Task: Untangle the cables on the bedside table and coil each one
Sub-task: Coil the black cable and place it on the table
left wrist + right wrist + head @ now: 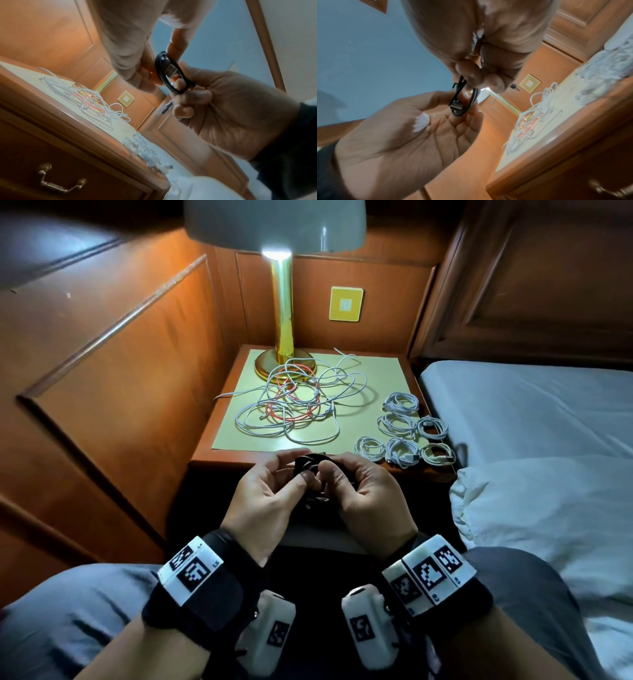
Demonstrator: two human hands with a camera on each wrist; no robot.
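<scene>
Hands meet just in front of the worktop's [239, 463] near edge: your left hand [263, 501] and right hand [366, 494] both have their fingers curled round a small black cable [308, 465], so each grip is clamped on it. From the left wrist view the black cable shows as a tight oval of several turns with its plug lying across the loop, which suggests you are finishing this coil and tucking the end. Beyond the hands, six coiled white cables [404, 428] lie grouped at the right of the worktop, apart from the tangle [294, 398] of white and red cables spread near the lamp [282, 313]. Next, I judge, you need to secure the plug end so the turns hold, set the black coil beside the finished ones, then reach for a free end in the tangle.
</scene>
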